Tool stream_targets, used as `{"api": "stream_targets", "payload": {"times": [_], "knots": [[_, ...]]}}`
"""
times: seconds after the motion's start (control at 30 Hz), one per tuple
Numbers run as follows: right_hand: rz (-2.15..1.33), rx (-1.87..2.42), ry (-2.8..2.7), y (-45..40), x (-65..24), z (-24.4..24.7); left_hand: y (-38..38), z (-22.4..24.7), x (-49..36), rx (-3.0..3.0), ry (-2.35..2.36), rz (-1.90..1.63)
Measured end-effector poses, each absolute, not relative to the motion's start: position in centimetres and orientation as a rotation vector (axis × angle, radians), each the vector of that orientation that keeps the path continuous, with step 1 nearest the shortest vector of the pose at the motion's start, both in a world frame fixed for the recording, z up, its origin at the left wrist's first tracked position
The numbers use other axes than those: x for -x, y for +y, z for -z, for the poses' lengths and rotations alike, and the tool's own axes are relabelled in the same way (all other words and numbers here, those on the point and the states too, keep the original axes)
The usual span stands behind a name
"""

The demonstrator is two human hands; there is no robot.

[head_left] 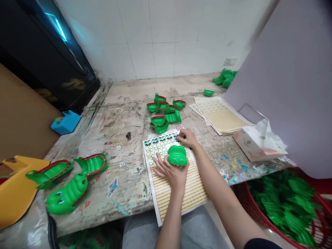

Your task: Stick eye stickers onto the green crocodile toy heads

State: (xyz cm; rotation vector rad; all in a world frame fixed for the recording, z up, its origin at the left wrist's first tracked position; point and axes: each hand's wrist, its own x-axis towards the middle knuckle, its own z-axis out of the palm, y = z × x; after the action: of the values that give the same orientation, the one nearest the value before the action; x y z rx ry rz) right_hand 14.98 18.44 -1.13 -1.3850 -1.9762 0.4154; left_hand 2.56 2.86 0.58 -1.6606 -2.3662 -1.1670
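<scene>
My left hand (172, 173) rests on a sticker sheet (178, 200), its thumb and palm around a green plastic crocodile-head part (177, 155). The other fingers of that hand spread over the paper. My right hand (188, 138) is at the sheet's upper right, thumb and forefinger pinched together over the rows of eye stickers (160, 141). Whatever lies between those fingertips is too small to make out. Behind the sheet sits a cluster of green crocodile-jaw parts with red rims (158, 122).
More sticker sheets (223, 116) lie at right, beside a tissue box (255, 141). Green parts (225, 77) are heaped at the back right. A red basket (241, 193) of green pieces stands below the table edge. At left are crocodile parts (67, 195) and a yellow scoop-like piece (20, 193).
</scene>
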Motion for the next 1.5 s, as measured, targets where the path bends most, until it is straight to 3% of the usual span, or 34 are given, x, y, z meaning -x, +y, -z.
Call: {"api": "stream_targets", "payload": {"times": [0.27, 0.47, 0.8, 0.97, 1.13, 1.37, 1.5], "knots": [[-0.336, 1.475, -1.888, 17.9, -14.2, 0.1, 3.0, -0.4, -2.6, 1.657, -2.367, 1.185], [-0.575, 1.35, -1.683, 14.3, -13.5, -4.0, 2.9, -0.6, -2.6, 1.651, -2.402, 1.18], [0.012, 1.472, -1.883, 10.9, -13.4, -3.1, 3.0, -0.5, -2.7, 1.662, -2.399, 1.228], [-0.131, 1.303, -2.17, 12.4, -12.7, -4.6, 3.0, -0.3, -2.6, 1.683, -2.415, 1.247], [-0.333, 1.23, -2.042, 13.1, -13.3, -5.9, 2.9, -0.4, -2.5, 1.697, -2.45, 1.246], [-0.172, 1.275, -2.15, 12.8, -13.6, -5.7, 2.8, -0.3, -2.6, 1.705, -2.427, 1.232], [-0.548, 1.286, -1.751, 12.0, -12.4, -6.1, 2.8, -0.2, -2.7, 1.698, -2.409, 1.232]]}}
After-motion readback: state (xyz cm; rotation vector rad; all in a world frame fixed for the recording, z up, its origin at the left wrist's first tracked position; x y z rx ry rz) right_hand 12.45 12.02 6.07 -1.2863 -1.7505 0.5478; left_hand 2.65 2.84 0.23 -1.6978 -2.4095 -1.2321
